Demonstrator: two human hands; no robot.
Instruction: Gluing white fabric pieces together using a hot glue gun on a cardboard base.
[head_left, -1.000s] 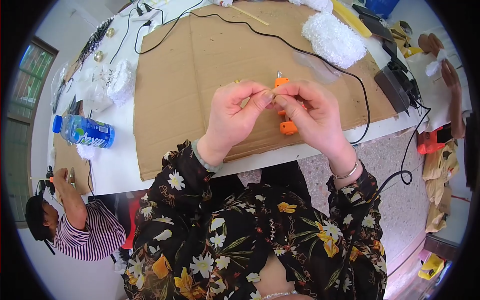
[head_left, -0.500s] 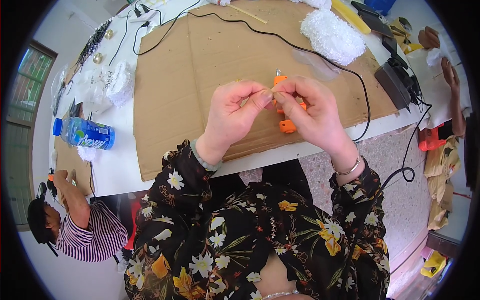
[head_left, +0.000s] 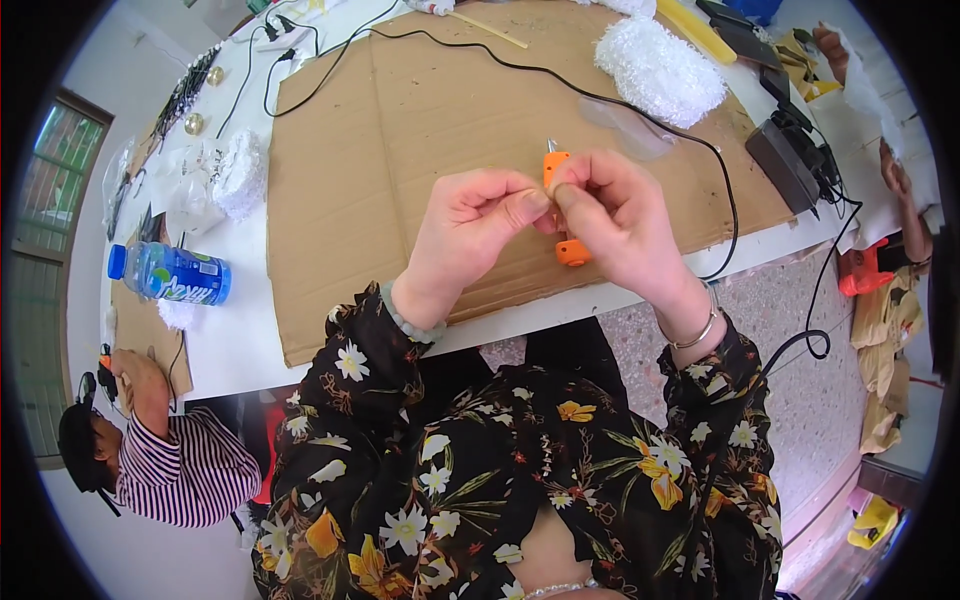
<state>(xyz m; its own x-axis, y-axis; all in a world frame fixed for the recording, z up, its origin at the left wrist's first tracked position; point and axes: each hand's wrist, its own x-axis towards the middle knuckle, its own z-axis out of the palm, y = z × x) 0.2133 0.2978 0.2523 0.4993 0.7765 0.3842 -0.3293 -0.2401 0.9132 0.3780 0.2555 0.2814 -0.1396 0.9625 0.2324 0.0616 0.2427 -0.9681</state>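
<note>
My left hand (head_left: 478, 228) and my right hand (head_left: 622, 222) meet in front of me above a brown cardboard sheet (head_left: 340, 200). Thumb and forefinger of each are pinched together, tips touching or nearly so. Whatever lies between the fingertips is too small to make out. Just behind the fingers, an orange glue gun (head_left: 572, 252) with a pointed metal tip rests on the cardboard, partly hidden by my right hand.
A black cable (head_left: 590, 82) curves across the cardboard. White fluffy tinsel (head_left: 660, 75) lies far right, beside a black box (head_left: 783, 165). A blue-capped bottle (head_left: 170, 272) stands left. A person in stripes (head_left: 185, 465) works at the left; another person's hands show far right.
My fingertips have shifted very slightly, still pinched together. The striped person's arm has moved a little, and the hands at far right have moved with white material.
</note>
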